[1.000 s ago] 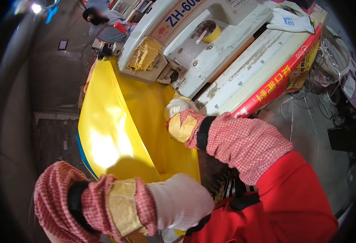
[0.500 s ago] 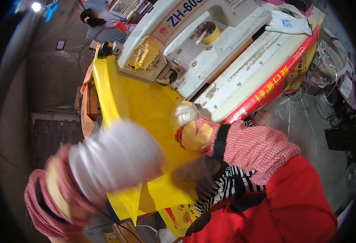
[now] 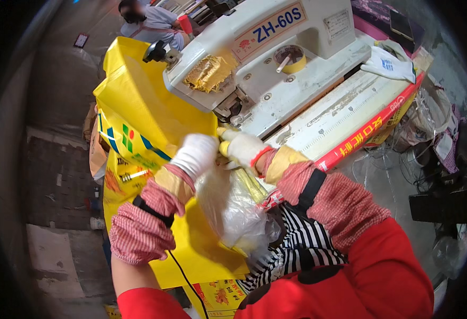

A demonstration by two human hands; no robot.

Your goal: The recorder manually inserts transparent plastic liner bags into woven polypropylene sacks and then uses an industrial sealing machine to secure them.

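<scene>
My left hand [image 3: 195, 153], in a white glove, is at the edge of a large yellow printed sack [image 3: 154, 111]. It looks closed, but its fingers are turned away and slightly blurred, hiding what they hold. Close by on the right, my right hand [image 3: 242, 148], gloved with yellowish fingertips, has its fingers curled on the sack's edge. This is just below the head of a white sewing machine [image 3: 313, 58]. Crumpled clear plastic film [image 3: 239, 207] hangs beneath both hands, over the sack's lower part.
A roll of yellow tape [image 3: 296, 59] lies on the machine's bed. White gloves [image 3: 390, 65] rest on the long pale table [image 3: 340, 109] with a red front strip. Another person [image 3: 156, 26] is beyond the machine. A black cord [image 3: 183, 271] runs at lower left.
My left hand has swung up and right to beside my right hand. The sack's printed side has come up at left, and clear film now shows under the hands.
</scene>
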